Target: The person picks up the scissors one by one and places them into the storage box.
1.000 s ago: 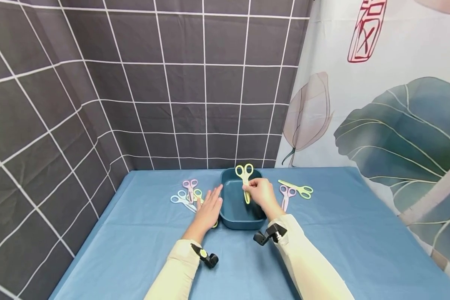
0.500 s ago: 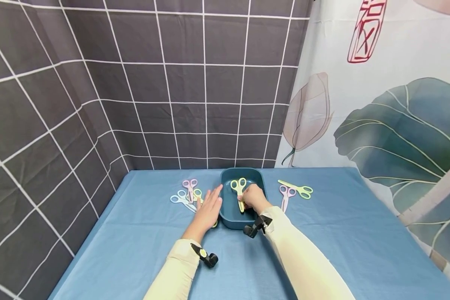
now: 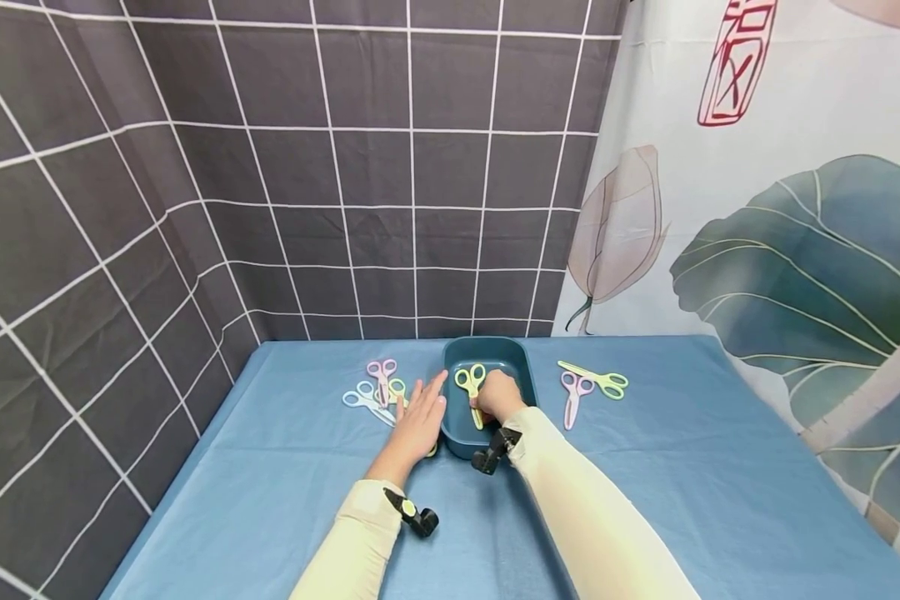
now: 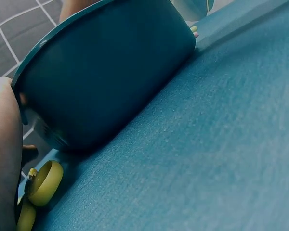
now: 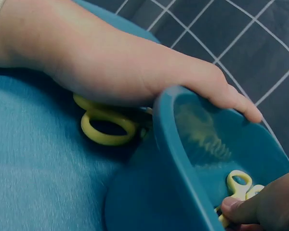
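Observation:
In the head view my right hand (image 3: pixel 501 396) is down inside a dark teal basin (image 3: pixel 492 350), pinching yellow scissors (image 3: pixel 473 390) with the handle rings up and the blades low in the basin. The right wrist view shows the thumb pressed on these scissors (image 5: pixel 239 193) near the handles. My left hand (image 3: pixel 417 419) rests along the basin's left rim, fingers straight and extended over the edge. Beside the basin, under the left hand, lies another pair of yellow scissors (image 4: pixel 50 186), mostly hidden in the head view.
Left of the basin, pink scissors (image 3: pixel 382 385), pale blue scissors (image 3: pixel 366 398) and yellow scissors (image 3: pixel 397 389) lie overlapping. To its right are pink scissors (image 3: pixel 572 404) and yellow-green scissors (image 3: pixel 598 377). A blue cloth (image 3: pixel 270 483) covers the table; a dark gridded curtain (image 3: pixel 367 167) hangs behind.
My right hand has lowered the yellow scissors into the basin, moving slightly left and toward me. The left hand stays on the rim.

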### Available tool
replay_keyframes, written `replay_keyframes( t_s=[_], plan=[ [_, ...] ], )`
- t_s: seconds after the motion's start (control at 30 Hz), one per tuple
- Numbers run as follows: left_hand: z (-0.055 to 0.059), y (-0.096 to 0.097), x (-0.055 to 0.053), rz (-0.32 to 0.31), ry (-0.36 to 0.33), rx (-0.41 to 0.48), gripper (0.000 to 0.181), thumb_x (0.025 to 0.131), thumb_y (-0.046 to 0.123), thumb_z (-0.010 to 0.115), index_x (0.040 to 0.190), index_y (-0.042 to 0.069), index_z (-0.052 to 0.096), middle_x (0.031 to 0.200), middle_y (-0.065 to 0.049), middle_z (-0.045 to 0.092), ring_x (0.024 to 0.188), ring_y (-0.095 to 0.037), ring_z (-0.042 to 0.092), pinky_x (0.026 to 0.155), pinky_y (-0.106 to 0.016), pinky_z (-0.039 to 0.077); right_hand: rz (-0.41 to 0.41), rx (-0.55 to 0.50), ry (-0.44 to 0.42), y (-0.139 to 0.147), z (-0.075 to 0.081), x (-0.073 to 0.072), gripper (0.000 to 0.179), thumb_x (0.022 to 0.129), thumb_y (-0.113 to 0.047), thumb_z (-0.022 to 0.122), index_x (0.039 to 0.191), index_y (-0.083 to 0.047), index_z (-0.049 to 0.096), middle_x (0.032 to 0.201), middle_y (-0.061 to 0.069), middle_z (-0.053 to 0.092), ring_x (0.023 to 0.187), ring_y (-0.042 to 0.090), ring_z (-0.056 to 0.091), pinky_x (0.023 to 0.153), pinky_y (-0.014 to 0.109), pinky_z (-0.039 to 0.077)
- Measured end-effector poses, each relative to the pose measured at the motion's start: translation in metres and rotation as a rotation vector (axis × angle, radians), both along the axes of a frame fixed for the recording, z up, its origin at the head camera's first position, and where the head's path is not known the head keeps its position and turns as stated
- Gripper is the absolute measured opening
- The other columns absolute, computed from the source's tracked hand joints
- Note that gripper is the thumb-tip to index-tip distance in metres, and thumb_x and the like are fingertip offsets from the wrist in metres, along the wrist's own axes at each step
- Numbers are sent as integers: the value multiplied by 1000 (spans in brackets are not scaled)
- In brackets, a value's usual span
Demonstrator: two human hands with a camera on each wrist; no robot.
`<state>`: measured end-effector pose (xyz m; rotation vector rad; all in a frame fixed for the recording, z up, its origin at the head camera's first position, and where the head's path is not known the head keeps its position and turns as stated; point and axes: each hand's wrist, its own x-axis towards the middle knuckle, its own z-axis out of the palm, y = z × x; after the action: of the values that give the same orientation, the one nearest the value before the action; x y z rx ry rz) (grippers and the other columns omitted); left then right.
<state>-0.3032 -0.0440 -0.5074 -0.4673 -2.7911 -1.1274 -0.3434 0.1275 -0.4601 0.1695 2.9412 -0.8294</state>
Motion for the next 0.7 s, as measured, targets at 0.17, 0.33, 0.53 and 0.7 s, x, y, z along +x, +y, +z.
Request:
replay_keyframes(
  t_s=[0.17, 0.33, 0.53, 0.7],
  plan=[
    [1, -1, 0, -8, 2, -2, 49, 112, 32, 27, 161, 26, 29, 163, -3, 34, 155, -34, 13, 119, -65, -1, -14, 18, 14, -7, 3, 0, 34, 78, -18, 87, 94, 6, 70, 79, 15, 69, 71, 25, 68, 70, 33, 58],
    [1, 0, 1, -18, -1, 10, 49, 112, 32, 27, 161, 25, 29, 162, -4, 35, 154, -35, 12, 119, -65, -1, -46, -17, -8, -9, 2, -1, 29, 78, -16, 86, 90, 5, 70, 64, 10, 65, 53, 19, 65, 56, 28, 55],
    [0, 0, 0, -25, -18, 4, 49, 112, 31, 27, 161, 29, 27, 162, -3, 35, 155, -33, 11, 120, -62, -2, -90, -105, -42, -9, -4, -6, 27, 80, -13, 85, 91, 4, 67, 59, 10, 64, 41, 15, 63, 45, 26, 53],
    [0, -1, 0, -24, -9, 1, 49, 112, 32, 27, 161, 28, 27, 162, -4, 36, 155, -34, 12, 120, -63, -1, -93, -140, -38, -9, -6, -7, 25, 81, -15, 83, 89, 2, 66, 58, 10, 64, 40, 15, 62, 46, 26, 52]
  ],
)
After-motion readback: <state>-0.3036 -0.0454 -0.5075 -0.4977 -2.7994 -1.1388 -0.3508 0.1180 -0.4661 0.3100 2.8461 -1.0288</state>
